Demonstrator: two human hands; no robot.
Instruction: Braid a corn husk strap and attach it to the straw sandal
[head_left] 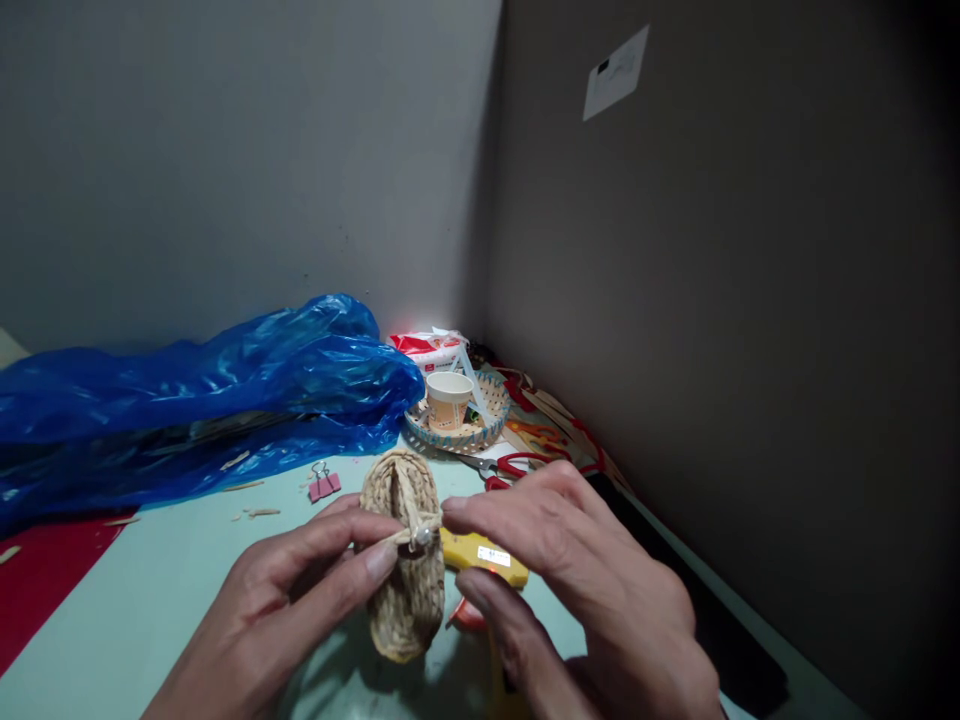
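Observation:
A small woven straw sandal (405,560) is held up over the pale green table (150,590). My left hand (285,610) pinches its strap and left side between thumb and fingers. My right hand (585,590) comes in from the right, its index fingertip and thumb closed on the knot (421,535) where the straps meet. Under the right hand lies a yellow tool (484,558) with an orange-red part below it.
A crumpled blue plastic bag (195,400) fills the back left. A paper cup (448,400) stands in a shallow woven tray (480,428), with a red-and-white packet (429,347) behind. Red-handled scissors (517,466), a pink binder clip (324,485), a red sheet (45,570), grey walls.

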